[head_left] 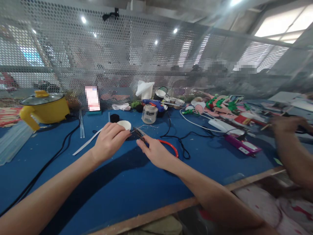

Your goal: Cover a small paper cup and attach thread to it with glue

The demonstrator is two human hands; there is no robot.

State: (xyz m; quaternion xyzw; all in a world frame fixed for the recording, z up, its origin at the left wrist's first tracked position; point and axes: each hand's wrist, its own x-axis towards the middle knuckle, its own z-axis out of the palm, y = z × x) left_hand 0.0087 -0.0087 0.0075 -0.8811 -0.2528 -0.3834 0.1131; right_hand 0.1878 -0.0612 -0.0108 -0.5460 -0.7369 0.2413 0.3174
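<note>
My right hand is closed round a pair of scissors with a red loop handle. Their dark blades point left, toward my other hand. My left hand is in a pinch just left of the blade tips; whatever sits between its fingertips is too small to make out. Behind those fingers lies a small white round dish, partly covered by my hand. A black round piece lies beside it. Near my left wrist, a white strip rests on the blue table.
A clear jar and a blue glue gun stand beyond my hands. At left are a yellow electric pot and a propped phone. Cables, a purple box and craft pieces lie right, near another person's hand.
</note>
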